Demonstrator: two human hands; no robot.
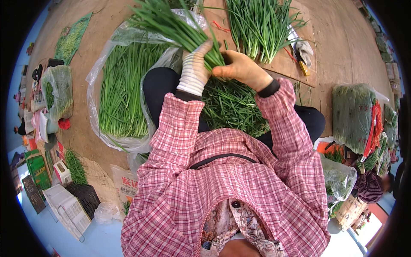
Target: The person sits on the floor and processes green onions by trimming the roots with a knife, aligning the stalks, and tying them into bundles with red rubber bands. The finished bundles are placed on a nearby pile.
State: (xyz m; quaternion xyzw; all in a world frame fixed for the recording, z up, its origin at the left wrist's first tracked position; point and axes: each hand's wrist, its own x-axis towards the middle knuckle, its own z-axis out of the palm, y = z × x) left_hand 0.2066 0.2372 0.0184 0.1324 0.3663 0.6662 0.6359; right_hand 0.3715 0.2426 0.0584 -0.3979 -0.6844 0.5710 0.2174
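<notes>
My left hand (196,66), in a white striped glove, is closed around a bunch of green garlic chives (173,30). The leaves point up and to the left. At the bunch's lower stem ends, my right hand (245,69) grips with thumb and fingers, in a glove with an orange-tan coating. Loose chive leaves (234,104) lie heaped below both hands, between my legs. Beyond my right hand, a pile of chives (257,29) rests on a wooden board (273,69). A knife with a yellow handle (304,68) lies there, partly covered by a grey cloth (305,52).
To the left, an open clear plastic bag (93,86) holds many chives (123,93). Red ties (221,27) lie near the board. Bagged greens (351,112) with red ties stand at right. A black crate (82,196) sits at lower left.
</notes>
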